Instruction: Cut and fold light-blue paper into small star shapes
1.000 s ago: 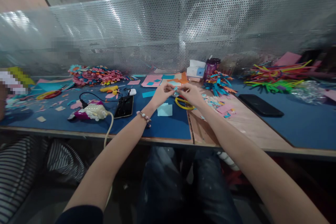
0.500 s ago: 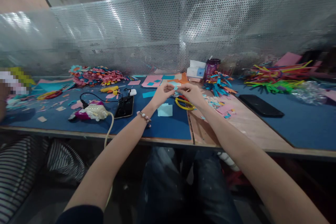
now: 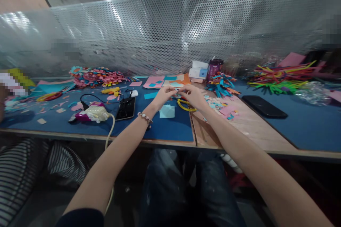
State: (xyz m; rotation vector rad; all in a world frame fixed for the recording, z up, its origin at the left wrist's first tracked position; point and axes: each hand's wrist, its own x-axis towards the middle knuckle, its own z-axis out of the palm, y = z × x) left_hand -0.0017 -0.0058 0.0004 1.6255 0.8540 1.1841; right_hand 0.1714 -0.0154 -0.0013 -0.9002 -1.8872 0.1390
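My left hand [image 3: 165,95] and my right hand [image 3: 194,95] meet above the blue mat, thumbs and fingers pinched together. Between their fingertips is a small piece of light blue paper [image 3: 177,91], mostly covered by the fingers. Just under my right hand lie scissors with yellow handles [image 3: 185,107], their blades partly hidden. A pale blue paper sheet [image 3: 167,111] rests on the mat below my left hand. Behind both hands is a stack of pink, orange and blue paper [image 3: 153,81].
A phone [image 3: 126,108] and a power strip with a cord [image 3: 93,112] sit at left. Paper scraps [image 3: 222,108], a fringed paper bundle [image 3: 221,85], a purple cup [image 3: 215,68] and a black phone [image 3: 263,106] are at right. A perforated metal screen [image 3: 149,35] stands behind.
The fingertips have drawn slightly closer around the light blue paper, and less of it shows. My hands stay in nearly the same place.
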